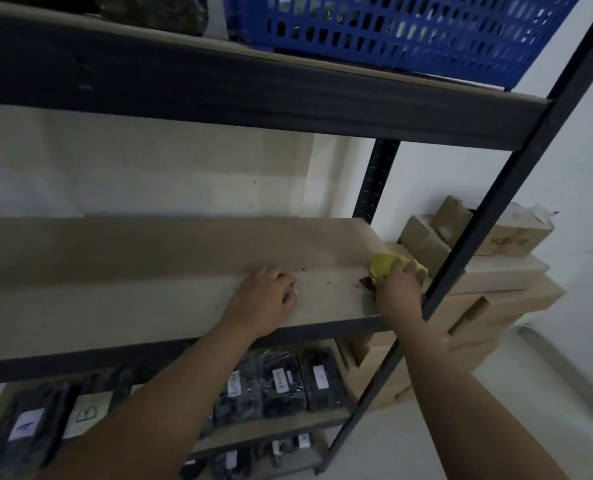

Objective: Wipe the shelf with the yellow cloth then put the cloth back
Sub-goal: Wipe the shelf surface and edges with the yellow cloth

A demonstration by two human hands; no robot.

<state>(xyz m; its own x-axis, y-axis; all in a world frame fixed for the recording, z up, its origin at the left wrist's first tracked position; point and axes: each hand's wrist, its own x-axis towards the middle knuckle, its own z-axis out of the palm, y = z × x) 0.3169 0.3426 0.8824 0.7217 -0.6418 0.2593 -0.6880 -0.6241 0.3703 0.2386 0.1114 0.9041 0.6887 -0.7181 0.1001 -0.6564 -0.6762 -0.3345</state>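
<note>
A bare light-wood shelf board (pixel 142 292) runs across the middle of a black metal rack. The yellow cloth (pixel 384 265) is bunched at the board's right end, close to the front upright. My right hand (pixel 399 289) lies on top of the cloth and grips it, pressing it onto the board. My left hand (pixel 266 296) rests on the board near its front edge, fingers curled, holding nothing. Small dark crumbs (pixel 366 283) lie on the wood between the two hands, the largest right beside the cloth.
A blue plastic basket (pixel 409 32) and a dark bag (pixel 156 10) sit on the shelf above. Black labelled packages (pixel 281 382) fill the shelf below. Cardboard boxes (pixel 489 271) are stacked on the floor right of the rack. The black front upright (pixel 461 258) stands beside my right hand.
</note>
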